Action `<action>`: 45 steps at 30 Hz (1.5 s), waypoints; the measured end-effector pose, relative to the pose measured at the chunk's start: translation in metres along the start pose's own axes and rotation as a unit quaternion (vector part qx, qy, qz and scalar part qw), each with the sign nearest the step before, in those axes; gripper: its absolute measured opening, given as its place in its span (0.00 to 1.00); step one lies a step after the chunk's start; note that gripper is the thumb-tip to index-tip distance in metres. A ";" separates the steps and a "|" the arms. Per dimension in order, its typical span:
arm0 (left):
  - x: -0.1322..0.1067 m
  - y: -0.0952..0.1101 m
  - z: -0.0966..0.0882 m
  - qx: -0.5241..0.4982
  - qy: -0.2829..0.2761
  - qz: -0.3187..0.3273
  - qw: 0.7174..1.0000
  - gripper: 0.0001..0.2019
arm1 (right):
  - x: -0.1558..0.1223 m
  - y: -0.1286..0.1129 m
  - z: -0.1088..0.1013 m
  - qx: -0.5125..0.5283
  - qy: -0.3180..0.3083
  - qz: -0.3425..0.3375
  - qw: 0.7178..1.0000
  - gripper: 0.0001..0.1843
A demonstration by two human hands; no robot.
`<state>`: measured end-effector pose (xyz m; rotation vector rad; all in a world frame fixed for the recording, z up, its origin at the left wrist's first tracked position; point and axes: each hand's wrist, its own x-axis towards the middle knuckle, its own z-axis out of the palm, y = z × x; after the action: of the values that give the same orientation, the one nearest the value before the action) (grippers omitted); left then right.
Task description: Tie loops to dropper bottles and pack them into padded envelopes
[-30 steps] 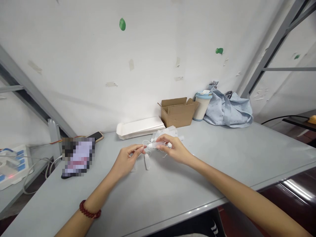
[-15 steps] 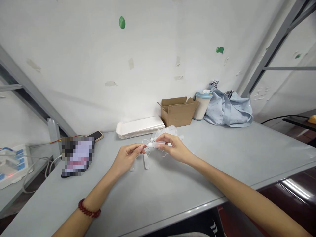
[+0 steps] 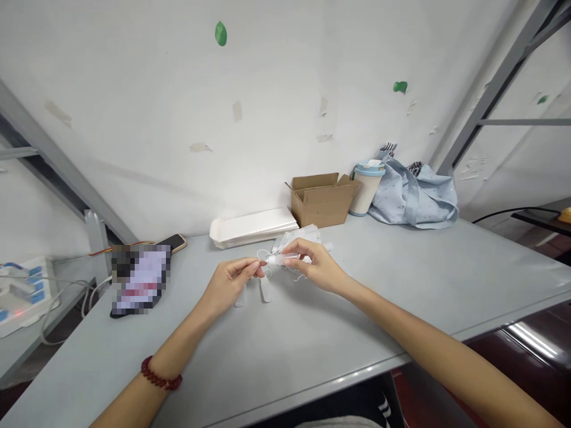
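Note:
My right hand (image 3: 317, 268) grips a small translucent plastic tube (image 3: 282, 260) between thumb and fingers, its narrow end turned toward my left hand (image 3: 229, 285). The left thumb and forefinger are pinched together on a thin white string (image 3: 262, 252) close to the tube's tip. Just below the left fingers, another translucent tube (image 3: 265, 290) with a string lies on the table, and a second one (image 3: 241, 297) is partly covered by the hand. Behind my right hand lies a pile of similar clear pieces (image 3: 306, 235), partly hidden.
On the grey table (image 3: 285, 356) are a stack of white envelopes (image 3: 254, 226), an open cardboard box (image 3: 325, 205), a lidded cup (image 3: 366, 187) and a light blue bag (image 3: 414, 199). Leftward are a phone (image 3: 176, 242), a blurred-out item (image 3: 143, 282) and a power strip (image 3: 27, 291).
The view has shifted slightly. Both hands stay almost in place, with the tube's tip still by the left fingertips.

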<state>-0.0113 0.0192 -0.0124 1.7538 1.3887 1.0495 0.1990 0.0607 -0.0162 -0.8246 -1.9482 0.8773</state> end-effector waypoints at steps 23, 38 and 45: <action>-0.003 -0.001 -0.004 0.070 -0.026 0.020 0.997 0.12 | -0.006 -0.001 0.008 -0.042 0.025 -0.078 0.996 0.03; -0.005 0.003 -0.003 0.064 0.004 0.012 0.998 0.12 | -0.010 0.004 0.015 -0.059 0.021 -0.106 0.992 0.03; -0.008 0.003 -0.002 0.063 -0.007 0.005 0.998 0.14 | -0.013 0.006 0.016 -0.072 0.019 -0.114 0.991 0.03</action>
<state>-0.0128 0.0107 -0.0103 1.8568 1.4664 0.9716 0.1922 0.0496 -0.0329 -0.6768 -2.0420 0.5882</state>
